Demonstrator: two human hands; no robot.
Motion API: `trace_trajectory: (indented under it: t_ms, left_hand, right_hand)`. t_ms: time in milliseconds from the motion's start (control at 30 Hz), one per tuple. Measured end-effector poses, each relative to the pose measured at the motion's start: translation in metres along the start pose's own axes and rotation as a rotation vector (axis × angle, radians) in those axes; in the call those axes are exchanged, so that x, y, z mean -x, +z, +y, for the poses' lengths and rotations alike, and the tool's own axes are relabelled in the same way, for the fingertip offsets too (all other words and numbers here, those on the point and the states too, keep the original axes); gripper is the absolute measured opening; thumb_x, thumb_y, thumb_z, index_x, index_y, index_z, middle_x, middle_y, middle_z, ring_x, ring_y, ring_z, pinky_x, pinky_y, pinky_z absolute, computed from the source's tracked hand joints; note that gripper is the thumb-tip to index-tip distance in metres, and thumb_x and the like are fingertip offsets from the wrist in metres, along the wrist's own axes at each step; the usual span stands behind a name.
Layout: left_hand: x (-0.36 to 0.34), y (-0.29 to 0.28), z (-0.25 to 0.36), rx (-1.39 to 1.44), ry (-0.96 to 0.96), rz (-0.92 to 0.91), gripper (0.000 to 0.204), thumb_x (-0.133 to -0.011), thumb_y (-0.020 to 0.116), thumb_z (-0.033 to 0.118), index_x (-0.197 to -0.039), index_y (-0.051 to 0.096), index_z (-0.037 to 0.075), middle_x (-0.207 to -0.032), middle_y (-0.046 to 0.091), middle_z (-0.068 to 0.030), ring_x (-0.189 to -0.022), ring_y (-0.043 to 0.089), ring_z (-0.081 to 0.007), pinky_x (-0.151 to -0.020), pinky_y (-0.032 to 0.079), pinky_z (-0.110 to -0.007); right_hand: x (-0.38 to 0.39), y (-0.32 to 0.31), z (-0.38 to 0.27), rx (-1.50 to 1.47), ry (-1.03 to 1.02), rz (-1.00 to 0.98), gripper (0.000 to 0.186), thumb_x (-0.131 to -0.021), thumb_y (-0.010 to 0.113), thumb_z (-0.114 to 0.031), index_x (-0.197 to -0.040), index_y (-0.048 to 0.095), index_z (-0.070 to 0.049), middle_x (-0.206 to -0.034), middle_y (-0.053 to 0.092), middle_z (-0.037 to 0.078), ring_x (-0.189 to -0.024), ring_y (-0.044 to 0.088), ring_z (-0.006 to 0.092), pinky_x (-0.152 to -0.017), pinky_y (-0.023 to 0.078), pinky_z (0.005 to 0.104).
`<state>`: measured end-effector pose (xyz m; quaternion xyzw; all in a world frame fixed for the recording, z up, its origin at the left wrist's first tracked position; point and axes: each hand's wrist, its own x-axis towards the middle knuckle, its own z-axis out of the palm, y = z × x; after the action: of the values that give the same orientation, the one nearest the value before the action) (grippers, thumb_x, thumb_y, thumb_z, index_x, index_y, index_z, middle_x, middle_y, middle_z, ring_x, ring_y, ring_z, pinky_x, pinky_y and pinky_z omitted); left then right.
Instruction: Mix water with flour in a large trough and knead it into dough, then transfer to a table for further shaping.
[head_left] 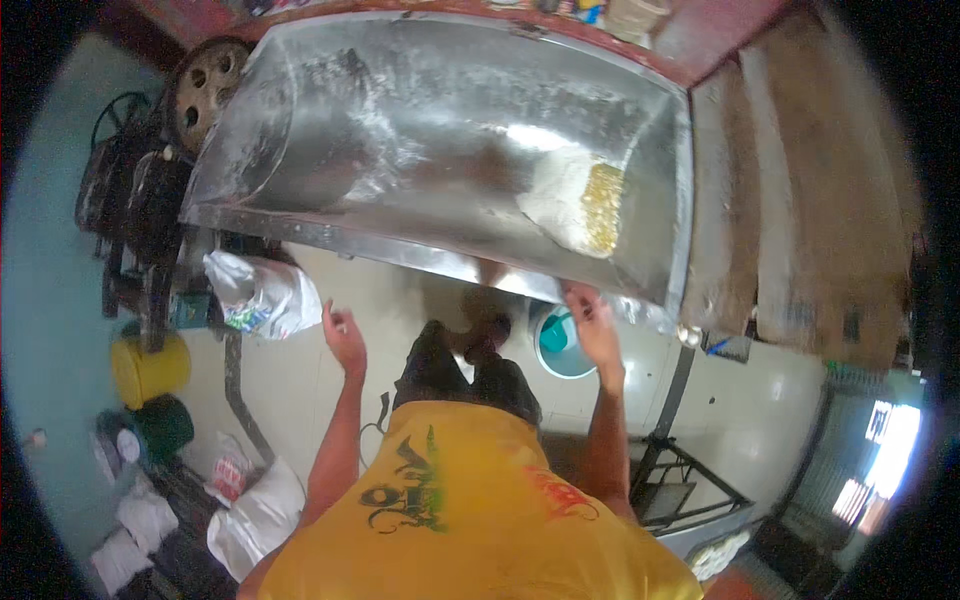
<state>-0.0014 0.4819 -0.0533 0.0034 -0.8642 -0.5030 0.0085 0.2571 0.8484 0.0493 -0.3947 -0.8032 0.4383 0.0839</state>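
A wide metal trough (pixel 455 205) with sloping sides stretches in front of me. Toward its right end lies a heap of white powder (pixel 556 197), with a yellow, grainy mass (pixel 602 208) against the heap's right side. My right hand (pixel 594 325) is at the trough's front rim, above a bucket; its fingers look loosely apart and hold nothing I can see, though they are slightly blurred. My left hand (pixel 344 340) hangs below the rim with thumb and fingers apart, holding nothing. Just left of it is a white plastic sack (pixel 262 296).
The pale bucket (pixel 572 362) on the floor has a teal scoop-like thing (pixel 556 332) in it. Wooden boards (pixel 820 200) stand at the right. Machinery with a round wheel (pixel 208 92), a yellow bucket (pixel 150 368) and white sacks (pixel 255 515) line the left. A black metal frame (pixel 690 480) sits lower right.
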Motion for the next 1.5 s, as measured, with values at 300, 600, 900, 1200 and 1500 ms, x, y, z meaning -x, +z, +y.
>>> trace_trajectory:
  t_ms: [300, 600, 900, 1200, 1500]
  left_hand:
    - [-0.099, 0.122, 0.175, 0.225, 0.227, -0.171, 0.043, -0.095, 0.064, 0.009, -0.137, 0.054, 0.000, -0.112, 0.059, -0.0120, -0.110, 0.056, -0.0239, -0.102, 0.042, -0.038]
    - [-0.181, 0.317, 0.217, 0.508, -0.115, -0.957, 0.037, -0.099, 0.064, 0.024, -0.130, 0.062, 0.005, -0.110, 0.066, -0.0078, -0.101, 0.061, -0.0165, -0.091, 0.050, -0.032]
    - [-0.140, 0.453, 0.127, 0.306, -0.368, -1.083, 0.040, -0.100, 0.060, 0.030, -0.129, 0.061, 0.002, -0.098, 0.066, -0.0053, -0.089, 0.061, -0.0141, -0.084, 0.050, -0.031]
    - [-0.052, 0.580, -0.038, -0.752, 0.572, -0.894, 0.063, -0.102, 0.052, 0.042, -0.150, 0.041, 0.003, -0.155, 0.037, -0.0269, -0.147, 0.034, -0.0359, -0.119, 0.028, -0.045]
    - [0.028, 0.579, 0.000, -0.071, -0.003, -1.146, 0.049, -0.104, 0.046, 0.024, -0.147, 0.042, -0.001, -0.155, 0.036, -0.0287, -0.146, 0.031, -0.0420, -0.121, 0.021, -0.052]
  right_hand:
    - [-0.178, -0.004, -0.011, 0.546, -0.198, -0.224, 0.044, -0.100, 0.059, -0.036, -0.127, 0.064, -0.002, -0.121, 0.068, 0.021, -0.105, 0.067, 0.0343, -0.093, 0.051, 0.0425]
    - [-0.219, 0.008, 0.243, 0.658, 0.119, -0.468, 0.037, -0.101, 0.050, -0.032, -0.117, 0.067, -0.003, -0.123, 0.067, 0.020, -0.111, 0.064, 0.0375, -0.097, 0.049, 0.0466]
    - [-0.311, 0.097, 0.263, 0.755, 0.201, -0.518, 0.029, -0.091, 0.055, -0.025, -0.104, 0.070, -0.004, -0.102, 0.070, 0.023, -0.094, 0.067, 0.0402, -0.089, 0.053, 0.0467]
    - [-0.568, 0.055, 0.200, 0.755, -0.115, -0.309, 0.027, -0.084, 0.065, -0.028, -0.097, 0.072, -0.004, -0.099, 0.071, 0.021, -0.092, 0.069, 0.0391, -0.081, 0.055, 0.0497]
    - [-0.428, 0.075, 0.284, 0.660, 0.003, -0.239, 0.042, -0.083, 0.066, -0.023, -0.119, 0.062, -0.004, -0.113, 0.066, 0.024, -0.103, 0.063, 0.0404, -0.089, 0.053, 0.0485]
